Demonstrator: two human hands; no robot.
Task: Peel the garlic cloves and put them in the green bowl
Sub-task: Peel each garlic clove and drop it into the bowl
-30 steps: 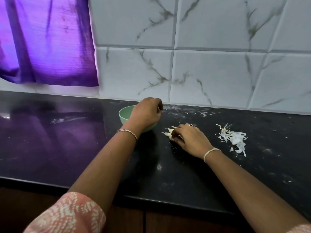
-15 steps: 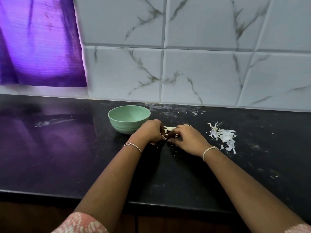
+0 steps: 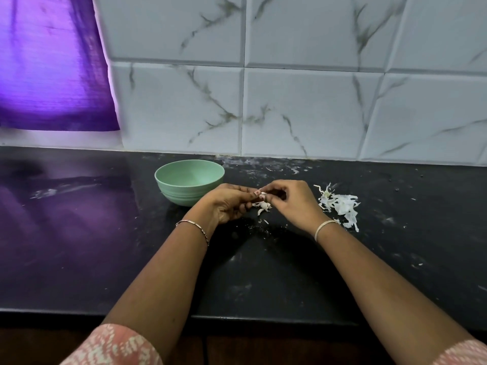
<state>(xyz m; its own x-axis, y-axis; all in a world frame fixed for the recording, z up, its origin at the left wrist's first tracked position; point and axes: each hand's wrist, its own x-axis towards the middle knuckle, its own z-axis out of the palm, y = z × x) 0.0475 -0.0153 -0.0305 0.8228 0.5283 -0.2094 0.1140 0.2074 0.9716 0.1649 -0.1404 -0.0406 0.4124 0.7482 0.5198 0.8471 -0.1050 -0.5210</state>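
Head view looks down on a black countertop (image 3: 263,280) where both hands meet just right of the green bowl (image 3: 176,193). The left hand (image 3: 229,204) has its fingers curled and pinches a garlic clove (image 3: 261,194) at the fingertips. The right hand (image 3: 290,201) closes on the same clove from the other side, thumb and forefinger nipped together. Most of the clove is hidden by the fingers, so I can't tell how much skin is on it.

A few white scraps (image 3: 263,206) lie on the counter directly below the hands, and a bigger pile of peeled skins (image 3: 340,206) sits to the right, near the right wrist. The bowl stands just beside the left hand; I can't make out any cloves in the part of its inside that shows.

To my eye this is the peeling itself. It would go best with the left hand keeping the clove steady while the right catches a loose edge with a nail and pulls along the length, not across. Squeezing too hard risks the clove shooting out across the slick counter. Dropping skins well away from the bowl keeps them out of it.
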